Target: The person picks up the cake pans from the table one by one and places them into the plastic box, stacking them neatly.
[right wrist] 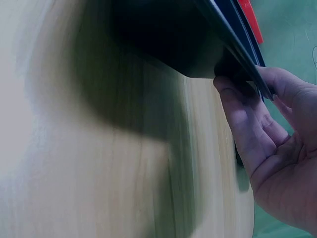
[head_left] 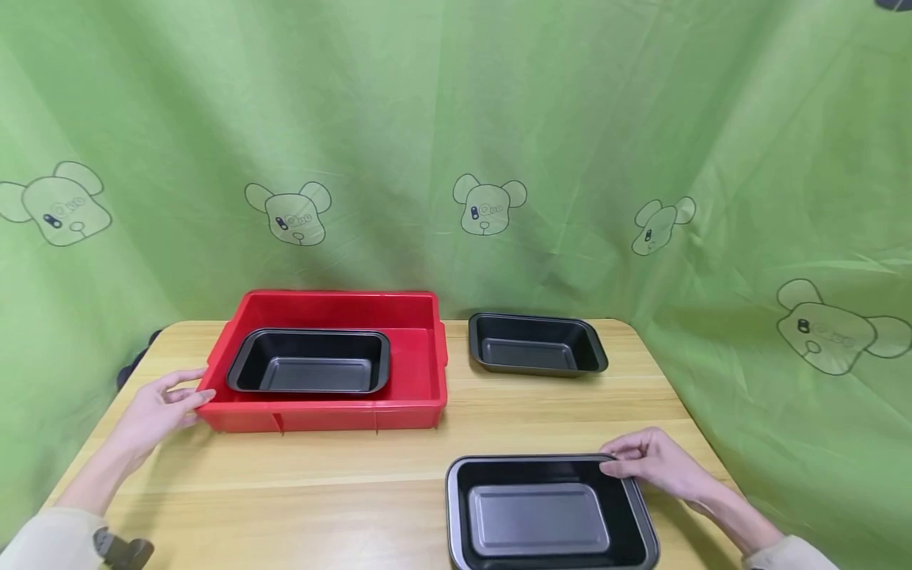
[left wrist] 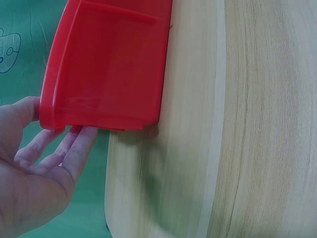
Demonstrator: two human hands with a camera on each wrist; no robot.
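Note:
A black loaf pan (head_left: 549, 518) is tilted at the front right, its far right corner pinched by my right hand (head_left: 659, 463), thumb inside the rim and fingers outside. In the right wrist view the pan's underside (right wrist: 163, 39) hangs over a dark shadow. With my left hand (head_left: 160, 408) I grip the left end of a red plastic bin (head_left: 328, 418), thumb over the rim and fingers against the outer wall (left wrist: 109, 74). Inside the bin, toward its left, lies a second black loaf pan (head_left: 317, 374).
A third black loaf pan (head_left: 537, 344) stands at the back right of the light wooden table (head_left: 306, 499). Behind and along the sides hangs a green curtain (head_left: 399, 142) printed with bear heads.

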